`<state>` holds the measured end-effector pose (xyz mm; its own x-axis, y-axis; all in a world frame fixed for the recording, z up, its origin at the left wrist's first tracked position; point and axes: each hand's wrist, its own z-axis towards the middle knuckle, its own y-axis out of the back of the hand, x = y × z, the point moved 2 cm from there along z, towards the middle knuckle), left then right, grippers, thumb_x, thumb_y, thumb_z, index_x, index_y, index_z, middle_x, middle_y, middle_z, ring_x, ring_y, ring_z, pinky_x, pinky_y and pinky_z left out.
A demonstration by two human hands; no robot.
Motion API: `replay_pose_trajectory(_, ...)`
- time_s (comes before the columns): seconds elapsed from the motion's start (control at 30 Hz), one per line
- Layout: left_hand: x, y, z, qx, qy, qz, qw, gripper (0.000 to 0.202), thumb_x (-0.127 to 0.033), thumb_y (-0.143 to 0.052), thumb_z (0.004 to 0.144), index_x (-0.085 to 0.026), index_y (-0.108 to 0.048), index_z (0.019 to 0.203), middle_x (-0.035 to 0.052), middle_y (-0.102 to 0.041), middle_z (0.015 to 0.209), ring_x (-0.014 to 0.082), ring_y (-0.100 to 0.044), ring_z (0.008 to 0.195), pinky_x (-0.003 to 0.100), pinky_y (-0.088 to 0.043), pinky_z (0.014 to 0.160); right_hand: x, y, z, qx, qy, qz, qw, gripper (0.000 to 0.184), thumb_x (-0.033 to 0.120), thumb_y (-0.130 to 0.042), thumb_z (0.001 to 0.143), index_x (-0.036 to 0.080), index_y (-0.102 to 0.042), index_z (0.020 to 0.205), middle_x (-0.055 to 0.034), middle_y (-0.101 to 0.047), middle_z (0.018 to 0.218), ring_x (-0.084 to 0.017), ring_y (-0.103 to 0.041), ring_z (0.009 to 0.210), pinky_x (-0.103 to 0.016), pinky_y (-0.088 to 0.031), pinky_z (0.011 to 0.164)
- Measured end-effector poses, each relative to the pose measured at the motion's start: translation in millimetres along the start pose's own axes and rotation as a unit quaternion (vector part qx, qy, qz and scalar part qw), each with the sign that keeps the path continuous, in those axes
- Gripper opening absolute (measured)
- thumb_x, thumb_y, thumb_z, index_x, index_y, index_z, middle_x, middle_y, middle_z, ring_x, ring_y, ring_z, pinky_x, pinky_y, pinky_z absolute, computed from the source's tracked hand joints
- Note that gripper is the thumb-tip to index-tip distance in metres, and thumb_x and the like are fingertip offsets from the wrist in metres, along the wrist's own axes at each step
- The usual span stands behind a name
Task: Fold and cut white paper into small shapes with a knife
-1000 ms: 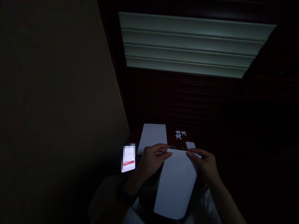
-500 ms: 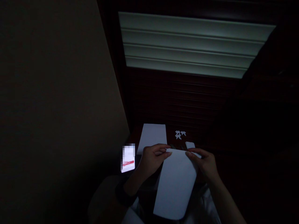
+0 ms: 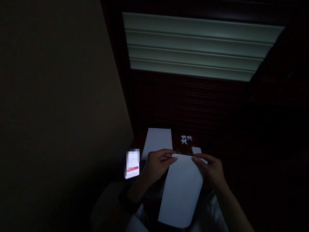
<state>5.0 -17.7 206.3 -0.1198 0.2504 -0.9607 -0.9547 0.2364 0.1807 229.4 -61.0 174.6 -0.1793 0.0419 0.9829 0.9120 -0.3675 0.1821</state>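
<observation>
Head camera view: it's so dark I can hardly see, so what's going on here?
A person grips a white sheet of paper by its top edge, left hand at one corner and right hand at the other. The sheet hangs down toward their lap. Beyond it on the dark table lie a second white sheet, a small paper piece and some paper scraps. A lit phone sits to the left.
</observation>
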Motion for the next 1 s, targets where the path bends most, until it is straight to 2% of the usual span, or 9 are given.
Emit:
replay_pose_trajectory(0.27, 0.2, 0.5, -0.2, 0.002, -0.001, -0.002, 1.000, 0.021, -0.024, -0.072, 0.072, -0.019, -0.071, 0.093, 0.0022, -0.071, 0.080, 0.0150, -0.070, 0.073, 0.020, -0.057, 0.067, 0.1, -0.7, -1.0, 0.008, -0.004, 0.010, 1.000, 0.034, 0.044, -0.076, 0.064, 0.016, -0.073, 0.082, -0.0055, -0.069, 0.064, -0.021, -0.063, 0.057, -0.027, -0.046, 0.048)
replay_pose_trajectory(0.57, 1.9, 1.2, 1.8, -0.001, -0.006, 0.007, 1.000, 0.021, -0.025, -0.072, 0.072, -0.020, -0.071, 0.092, 0.0023, -0.071, 0.080, 0.0155, -0.070, 0.074, 0.021, -0.057, 0.069, 2.5, -0.6, 0.2, 0.005, 0.007, 0.000, 1.000, 0.030, 0.043, -0.076, 0.063, 0.018, -0.074, 0.079, -0.0055, -0.072, 0.075, -0.021, -0.064, 0.064, -0.026, -0.046, 0.050)
replay_pose_trajectory(0.83, 1.7, 1.0, 2.2, -0.004, -0.008, 0.007, 1.000, 0.020, -0.025, -0.072, 0.072, -0.021, -0.071, 0.092, 0.0014, -0.071, 0.078, 0.0149, -0.070, 0.071, 0.019, -0.057, 0.065, 1.1, 0.7, 0.2, 0.012, -0.014, 0.009, 1.000, 0.031, 0.043, -0.076, 0.064, 0.018, -0.073, 0.081, -0.0030, -0.070, 0.066, -0.017, -0.060, 0.054, -0.024, -0.043, 0.046)
replay_pose_trajectory(1.0, 1.7, 1.4, 1.9, -0.003, -0.007, 0.005, 1.000, 0.021, -0.025, -0.072, 0.072, -0.021, -0.071, 0.093, 0.0020, -0.071, 0.080, 0.0154, -0.070, 0.073, 0.021, -0.057, 0.068, 0.1, 0.1, -0.2, 0.017, -0.016, 0.019, 1.000, 0.032, 0.043, -0.076, 0.064, 0.017, -0.073, 0.082, -0.0036, -0.069, 0.064, -0.017, -0.059, 0.052, -0.025, -0.044, 0.046)
